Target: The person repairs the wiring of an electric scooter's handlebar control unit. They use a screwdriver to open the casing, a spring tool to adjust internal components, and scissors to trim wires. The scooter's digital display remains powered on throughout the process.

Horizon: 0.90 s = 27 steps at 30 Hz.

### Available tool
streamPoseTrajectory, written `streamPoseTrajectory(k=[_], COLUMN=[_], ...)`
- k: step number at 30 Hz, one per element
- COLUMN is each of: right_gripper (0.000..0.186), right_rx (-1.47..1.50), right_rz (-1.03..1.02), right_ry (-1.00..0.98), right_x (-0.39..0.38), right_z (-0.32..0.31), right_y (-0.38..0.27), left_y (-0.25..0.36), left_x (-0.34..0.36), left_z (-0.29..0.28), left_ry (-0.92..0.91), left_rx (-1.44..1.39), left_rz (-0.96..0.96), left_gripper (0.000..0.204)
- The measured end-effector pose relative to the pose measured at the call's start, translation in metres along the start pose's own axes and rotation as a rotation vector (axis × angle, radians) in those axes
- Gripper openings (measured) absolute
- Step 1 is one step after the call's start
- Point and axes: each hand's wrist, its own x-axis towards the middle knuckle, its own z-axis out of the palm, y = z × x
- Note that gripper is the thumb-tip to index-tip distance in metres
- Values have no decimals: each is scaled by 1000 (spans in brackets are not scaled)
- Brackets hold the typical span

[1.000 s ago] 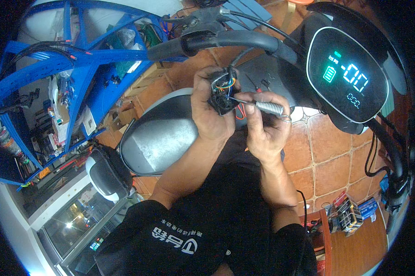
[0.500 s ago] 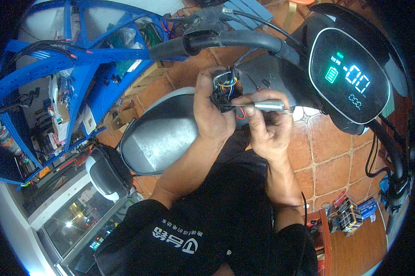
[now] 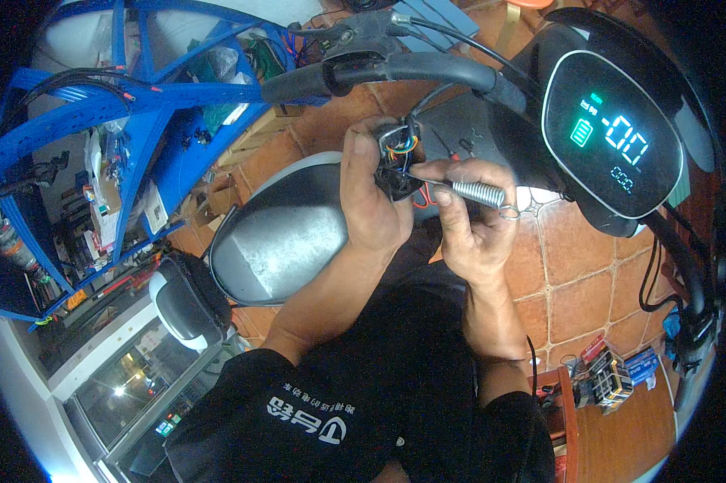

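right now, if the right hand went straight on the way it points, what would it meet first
Probably the open black box in the left hand; the spring-handled tool in the right hand seems to reach it, though depth is unclear.

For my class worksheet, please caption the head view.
Left hand holds a wired black housing; right hand, a spring-handled tool.

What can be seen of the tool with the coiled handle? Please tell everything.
The tool looks metallic: silvery coiled handle, wire loop at the rear, thin shaft. The right hand pinches it between thumb and fingers, its shaft pointing left toward the open black housing; whether the tip touches anything inside is unclear.
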Motion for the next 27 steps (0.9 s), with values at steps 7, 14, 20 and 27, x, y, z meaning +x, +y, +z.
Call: streamPoseTrajectory(k=[7, 14, 20, 27], right_gripper=[19, 19, 22, 31], right_rx=[-182, -184, -203, -200], right_rz=[-123, -101, -230, -345], right_ry=[-80, -78, -40, 4], right_x=[7, 5, 1, -5], right_z=[-1, 0, 5, 11], right_y=[-6, -9, 0, 12], left_y=[2, 6, 11, 14], left_x=[-3, -6, -5, -7], left_z=[6, 21, 20, 24], left_ry=[46, 158, 133, 153], left_rx=[73, 111, 147, 115], left_rz=[22, -36, -84, -127], left_gripper=[45, 39, 44, 48])
